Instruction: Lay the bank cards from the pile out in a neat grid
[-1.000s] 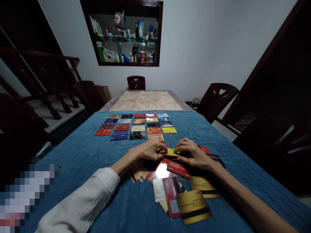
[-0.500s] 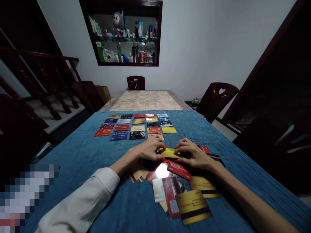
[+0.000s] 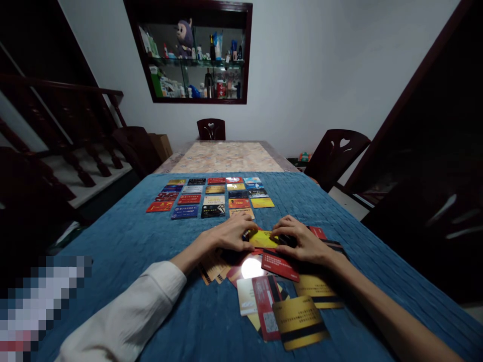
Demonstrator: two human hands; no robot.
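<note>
A yellow card (image 3: 263, 239) lies between my two hands, above a loose pile of cards. My left hand (image 3: 234, 233) has its curled fingers and thumb closed on the card's left end. At the other end, the fingers and thumb of my right hand (image 3: 298, 239) close on it too. Just below it, near my right thumb, a red card (image 3: 279, 265) with white print rests at a tilt. A gold card (image 3: 301, 323) with a dark stripe and a red card with a QR code (image 3: 265, 309) overlap nearest me. Orange cards (image 3: 214, 266) stick out under my left wrist.
Several rows of cards (image 3: 215, 199) are laid out farther away on the blue cloth (image 3: 124, 261). Beyond it stretches the patterned tabletop (image 3: 234, 156). Dark chairs (image 3: 337, 151) stand around the table, and a wall cabinet (image 3: 198, 60) holds bottles and a plush toy.
The red card below the yellow one has shifted slightly to the right and turned a little. Both hands stay almost in place on the yellow card.
</note>
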